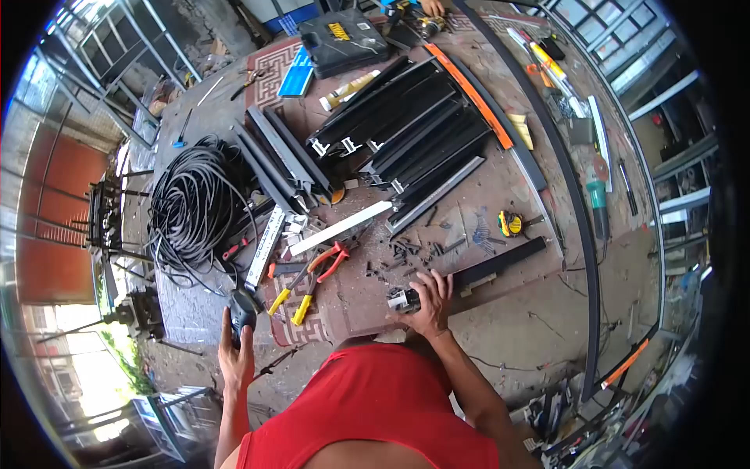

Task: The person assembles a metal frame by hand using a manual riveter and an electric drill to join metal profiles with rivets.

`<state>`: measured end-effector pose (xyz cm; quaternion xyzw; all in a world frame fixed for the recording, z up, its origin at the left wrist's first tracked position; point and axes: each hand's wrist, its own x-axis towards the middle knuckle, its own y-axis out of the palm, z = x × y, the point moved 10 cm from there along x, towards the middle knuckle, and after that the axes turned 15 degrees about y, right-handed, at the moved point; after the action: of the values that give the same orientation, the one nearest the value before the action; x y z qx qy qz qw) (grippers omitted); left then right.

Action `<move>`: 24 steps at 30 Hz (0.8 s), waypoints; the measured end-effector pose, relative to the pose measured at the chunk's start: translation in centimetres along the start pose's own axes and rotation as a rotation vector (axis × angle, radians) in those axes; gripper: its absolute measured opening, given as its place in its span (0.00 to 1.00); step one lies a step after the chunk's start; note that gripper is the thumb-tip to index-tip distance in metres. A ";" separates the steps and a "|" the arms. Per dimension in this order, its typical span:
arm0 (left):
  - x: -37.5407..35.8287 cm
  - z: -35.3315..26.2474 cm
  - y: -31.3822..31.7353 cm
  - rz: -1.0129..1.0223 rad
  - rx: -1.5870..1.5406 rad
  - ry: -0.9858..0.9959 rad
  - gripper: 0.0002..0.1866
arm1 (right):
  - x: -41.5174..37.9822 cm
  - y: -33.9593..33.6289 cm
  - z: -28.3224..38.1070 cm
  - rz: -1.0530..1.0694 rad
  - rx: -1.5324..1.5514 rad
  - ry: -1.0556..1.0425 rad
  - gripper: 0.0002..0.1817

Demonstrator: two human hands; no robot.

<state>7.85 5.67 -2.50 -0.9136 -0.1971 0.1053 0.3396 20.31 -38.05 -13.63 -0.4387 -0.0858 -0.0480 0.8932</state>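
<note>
My left hand [235, 356] is wrapped round a dark, rounded tool [244, 307] just off the table's near left edge; its kind does not show clearly. My right hand [430, 306] grips the near end of a black metal profile [500, 262], whose pale cut end points left. The profile lies along the table's front edge. Between my hands rest red-handled pliers [334, 256] and a yellow-handled cutter [303, 306]. Small black offcuts [402, 254] are scattered beyond my right hand, and a yellow tape measure [511, 223] sits to their right.
A coil of black cable [191, 203] fills the table's left side. Black profiles [426, 117] are stacked at centre, beside an orange-faced strip [473, 98]. A long dark bar [574, 195] crosses the right side. A black tool case [344, 41] lies at the back, near another person's hand [432, 8].
</note>
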 end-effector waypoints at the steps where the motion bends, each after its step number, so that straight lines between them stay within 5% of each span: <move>1: 0.0 -1.6 0.4 -0.124 0.106 0.221 0.37 | 0.9 -1.0 -0.9 -0.009 -0.014 -0.018 0.46; 5: -1.1 10.5 -5.7 -0.329 0.358 0.065 0.42 | -1.0 -2.2 5.1 -0.042 -0.061 -0.014 0.44; 9: 0.3 19.4 -6.9 -0.546 0.485 0.018 0.45 | -1.5 -4.2 6.3 -0.189 0.017 0.011 0.31; 13: 3.7 23.5 -7.6 -0.671 0.565 0.053 0.46 | -2.7 -5.1 5.8 -0.302 0.064 0.098 0.24; 19: 7.5 30.1 -9.2 -0.721 0.740 -0.163 0.47 | -5.5 -7.2 4.0 -0.411 0.063 0.255 0.19; 24: 8.7 31.8 -8.6 -0.728 0.690 0.024 0.46 | -8.2 -8.4 1.6 -0.494 0.087 0.403 0.18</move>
<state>2.79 33.80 -21.07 -0.6210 -0.4529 0.0283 0.6390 10.78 -41.85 -7.71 -0.3478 -0.0132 -0.3458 0.8714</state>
